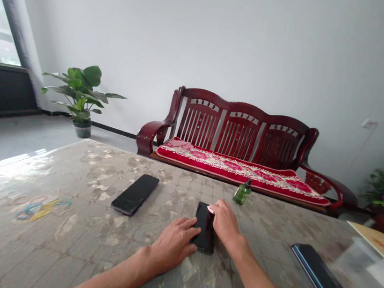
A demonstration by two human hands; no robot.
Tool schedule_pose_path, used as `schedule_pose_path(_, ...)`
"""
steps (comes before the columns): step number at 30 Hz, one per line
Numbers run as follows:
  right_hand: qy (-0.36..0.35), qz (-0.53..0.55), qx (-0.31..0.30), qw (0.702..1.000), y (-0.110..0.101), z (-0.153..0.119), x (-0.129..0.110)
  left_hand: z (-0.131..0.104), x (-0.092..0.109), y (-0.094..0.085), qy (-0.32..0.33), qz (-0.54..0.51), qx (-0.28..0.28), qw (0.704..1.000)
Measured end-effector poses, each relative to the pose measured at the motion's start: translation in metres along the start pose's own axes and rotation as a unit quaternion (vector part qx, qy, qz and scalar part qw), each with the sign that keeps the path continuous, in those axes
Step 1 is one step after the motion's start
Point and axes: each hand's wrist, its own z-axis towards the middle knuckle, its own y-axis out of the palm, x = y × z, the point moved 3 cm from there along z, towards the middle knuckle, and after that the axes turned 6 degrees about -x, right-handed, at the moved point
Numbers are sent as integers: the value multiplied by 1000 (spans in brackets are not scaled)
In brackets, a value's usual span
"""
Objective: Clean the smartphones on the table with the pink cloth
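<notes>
A black phone (pixel 205 233) lies flat on the patterned tablecloth (pixel 92 253), screen up. My left hand (pixel 175 242) rests at its left edge, fingers spread, with fingertips on the phone. My right hand (pixel 224 219) is closed in a pinch at the phone's upper right, around a small pale pink item (pixel 210 209) that touches the screen; most of this item is hidden by the fingers. Another dark phone (pixel 136 194) lies to the left. A green bottle (pixel 242 193) with a black top stands beyond my right hand.
Coloured rubber bands (pixel 40 209) lie at the left. A long dark folded object (pixel 330 287) and a clear plastic container (pixel 363 266) are at the right. Past the table stand a wooden bench (pixel 241 117) with a red cover and a potted plant (pixel 81 128).
</notes>
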Motion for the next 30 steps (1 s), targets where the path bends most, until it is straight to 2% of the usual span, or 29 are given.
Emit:
schedule_pose_path(3,2,-30,-17,999,-1,-4,-8,0,-1,1,4,9,6,1000)
schedule_pose_path(9,-39,-48,-37,997,-3,-34,-28,1,-1,2,13,16,11,1000)
schedule_pose_path(17,-18,-38,-39,998,-6,4,-28,1,-4,4,17,19,11,1000)
schedule_pose_path(19,-19,-38,-39,998,-6,2,-30,1,-5,4,12,16,12,1000)
schedule_pose_path(25,-83,-20,-23,996,-3,-33,-36,1,-2,4,16,-3,14,1000)
schedule_pose_path(27,-88,-14,-18,996,-1,-33,-35,1,-2,4,15,-8,16,1000)
schedule_pose_path(30,-71,-11,-12,997,1,-15,-32,1,-3,5,10,-10,9,1000)
